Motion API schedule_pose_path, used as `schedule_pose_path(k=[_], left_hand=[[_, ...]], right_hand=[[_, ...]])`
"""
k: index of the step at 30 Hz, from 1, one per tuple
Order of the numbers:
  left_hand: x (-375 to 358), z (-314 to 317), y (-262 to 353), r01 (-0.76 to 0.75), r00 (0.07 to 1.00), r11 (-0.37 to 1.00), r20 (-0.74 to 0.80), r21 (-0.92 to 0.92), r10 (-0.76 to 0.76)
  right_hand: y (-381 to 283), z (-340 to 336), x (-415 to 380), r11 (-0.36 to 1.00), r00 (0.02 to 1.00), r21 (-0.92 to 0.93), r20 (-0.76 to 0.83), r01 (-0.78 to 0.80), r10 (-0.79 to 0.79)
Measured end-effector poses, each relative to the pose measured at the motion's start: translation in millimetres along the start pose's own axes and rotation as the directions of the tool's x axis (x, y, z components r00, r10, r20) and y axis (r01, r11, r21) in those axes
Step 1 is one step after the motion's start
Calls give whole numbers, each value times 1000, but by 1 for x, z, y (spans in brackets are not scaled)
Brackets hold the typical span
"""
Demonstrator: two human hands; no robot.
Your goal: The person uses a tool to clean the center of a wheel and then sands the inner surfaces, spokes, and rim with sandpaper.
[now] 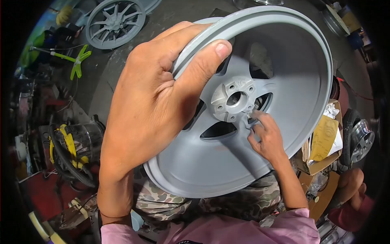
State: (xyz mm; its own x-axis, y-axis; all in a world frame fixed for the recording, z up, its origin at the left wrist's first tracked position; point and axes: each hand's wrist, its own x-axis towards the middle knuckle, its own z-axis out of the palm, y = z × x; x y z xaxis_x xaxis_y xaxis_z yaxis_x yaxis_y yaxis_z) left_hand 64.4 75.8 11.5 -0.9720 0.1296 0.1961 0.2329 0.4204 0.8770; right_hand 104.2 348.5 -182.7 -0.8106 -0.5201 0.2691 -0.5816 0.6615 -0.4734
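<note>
A grey alloy wheel rim (pixel 292 77) is tilted above my lap with its hollow side toward me. My left hand (pixel 158 85) is closed round the upper left lip, the thumb inside and the fingers behind the edge. Inside the barrel, my right hand (pixel 266 136) has its fingers bent and pinched by the hub (pixel 233 99), close to a spoke opening. Whatever its fingertips may hold is too small to make out. Around the hub's round centre hole sit several bolt holes, and its face is barer metal than the grey surface around it.
Another grey wheel (pixel 115 24) lies on the floor at upper left, near a lime-green stand (pixel 77 61). A vacuum-like canister with a black hose (pixel 67 162) stands at left. At right are a cardboard box with yellow sandpaper (pixel 325 138), a shiny wheel (pixel 362 140) and another person's arm (pixel 349 187).
</note>
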Motion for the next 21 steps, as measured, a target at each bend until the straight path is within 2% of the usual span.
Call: schedule_pose_path(k=[1, 2, 3, 4, 6, 7, 9, 10, 11, 12, 13, 15, 16, 17, 19, 20, 21], left_hand=[[0, 1, 1, 22, 1000, 999, -8, -36, -22], [-1, 2, 1, 40, 999, 996, -18, -74, -41], [0, 1, 1, 39, 999, 997, -17, -74, -41], [0, -1, -1, -4, 1000, 1000, -9, -17, 3], [0, -3, -2, -48, 999, 998, 8, 38, 48], [0, -4, -1, -25, 1000, 998, 1, 62, 25], [1, -4, -1, -9, 1000, 996, 6, 86, 8], [2, -5, -3, 5, 1000, 993, -12, 115, -3], [2, -7, -2, 17, 1000, 989, -23, 145, -14], [2, -12, 4, 71, 997, 977, -1, 201, -73], [3, -13, 5, 54, 998, 978, 30, 203, -61], [5, -10, -2, 71, 996, 981, -72, 182, -58], [7, -10, -7, 52, 998, 982, -45, 180, -44], [10, -13, -14, 35, 999, 984, -40, 177, -29], [20, -21, -23, 7, 1000, 982, -29, 190, -2], [24, -23, -27, 42, 999, 987, -34, 154, -37], [27, -27, -33, 78, 997, 990, -39, 120, -73]], right_hand=[[-3, 2, 8, 1000, 1000, 4, 0, -3, 3], [-5, 2, 16, 996, 996, -25, 30, 81, -80], [-7, 3, 23, 985, 985, -52, 62, 165, -162], [-9, 9, 28, 985, 985, -53, 61, 165, -161], [-14, 26, 30, 922, 956, -293, 221, 252, -191], [-20, 32, 29, 923, 959, -297, 218, 243, -183], [-37, 43, 30, 995, 984, -98, 171, -36, 53], [-47, 47, 35, 994, 985, -97, 160, -48, 63], [-57, 52, 42, 953, 967, 173, 91, -250, 237], [-64, 55, 49, 803, 906, 440, 66, -402, 418], [-66, 61, 56, 710, 857, 562, -5, -424, 516], [-37, 74, 56, 533, 872, 785, 19, -317, 490], [-26, 66, 55, 28, 776, 942, 259, -334, 575], [-18, 57, 51, -264, 769, 957, 259, -121, 585], [-9, 40, 38, -63, 812, 998, 27, 12, 583], [-5, 27, 32, 133, 800, 984, 15, -119, 600], [-5, 13, 26, 326, 756, 891, 29, -317, 654]])
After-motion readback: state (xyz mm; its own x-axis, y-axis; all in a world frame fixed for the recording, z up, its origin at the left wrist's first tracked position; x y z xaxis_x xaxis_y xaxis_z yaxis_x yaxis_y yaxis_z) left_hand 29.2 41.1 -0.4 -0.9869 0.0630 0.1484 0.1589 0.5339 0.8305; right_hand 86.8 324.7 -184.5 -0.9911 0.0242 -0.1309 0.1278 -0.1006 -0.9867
